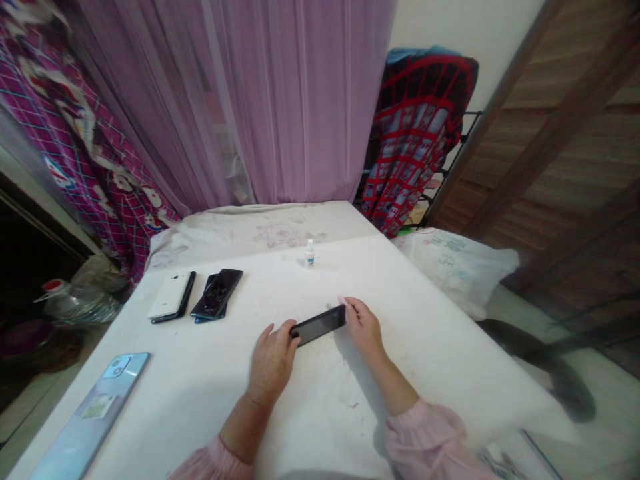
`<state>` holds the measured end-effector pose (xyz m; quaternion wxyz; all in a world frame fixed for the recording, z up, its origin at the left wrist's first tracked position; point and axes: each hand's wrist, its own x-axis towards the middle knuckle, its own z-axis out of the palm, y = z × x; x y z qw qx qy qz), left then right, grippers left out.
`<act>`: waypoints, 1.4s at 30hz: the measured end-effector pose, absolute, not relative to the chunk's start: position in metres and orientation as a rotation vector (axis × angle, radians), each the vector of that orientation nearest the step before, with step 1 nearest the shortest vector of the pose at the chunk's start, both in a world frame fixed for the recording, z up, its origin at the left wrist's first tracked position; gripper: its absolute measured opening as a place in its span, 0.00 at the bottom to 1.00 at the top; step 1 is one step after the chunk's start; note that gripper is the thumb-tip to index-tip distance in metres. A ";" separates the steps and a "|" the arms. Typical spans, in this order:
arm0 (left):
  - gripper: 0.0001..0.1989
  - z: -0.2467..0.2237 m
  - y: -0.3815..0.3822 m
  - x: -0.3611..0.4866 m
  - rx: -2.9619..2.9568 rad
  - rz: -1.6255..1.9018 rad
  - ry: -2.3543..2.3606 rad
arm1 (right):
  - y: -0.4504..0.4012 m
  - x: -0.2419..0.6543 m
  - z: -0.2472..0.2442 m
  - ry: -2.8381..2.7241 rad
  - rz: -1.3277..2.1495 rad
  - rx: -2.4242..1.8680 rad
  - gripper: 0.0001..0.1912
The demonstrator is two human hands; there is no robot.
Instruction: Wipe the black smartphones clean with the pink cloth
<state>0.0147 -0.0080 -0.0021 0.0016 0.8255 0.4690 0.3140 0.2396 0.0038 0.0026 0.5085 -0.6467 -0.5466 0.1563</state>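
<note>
Your hands were apart, one at each end of the dark phone (pixel 319 325), over the middle of the table (pixel 320 417). Left hand (pixel 274 357) was clamped on its left end, thumb and fingers at the edges; probably that steadied it and left the screen uncovered. Right hand (pixel 363 325) pinched a pink scrap (pixel 342 301), likely cloth, at the other end. Couldn't tell if those fingers gripped the phone too.

Bottle (pixel 310 255) stood upright past the phone, presumably kept within reach. White-topped stack (pixel 167 297) and black-topped stack (pixel 217 293) sat off to your left, likely parked out of your elbows' way.

Edges: blue phone (pixel 95 420) lay along the left edge, the tightest spot. Most room was right of your right hand, up to the edge by the plastic bag (pixel 460 263).
</note>
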 end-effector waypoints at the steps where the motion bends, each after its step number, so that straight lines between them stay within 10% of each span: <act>1: 0.13 0.000 -0.010 0.014 2.620 1.000 1.455 | 0.000 0.239 0.005 -1.326 0.344 -1.532 0.18; 11: 0.10 0.005 -0.024 0.013 2.666 1.102 1.365 | -0.032 0.229 0.031 -1.681 -0.163 -1.541 0.15; 42: 0.11 0.016 -0.025 0.020 2.744 1.084 1.282 | -0.056 0.179 0.040 -1.914 -0.090 -1.453 0.15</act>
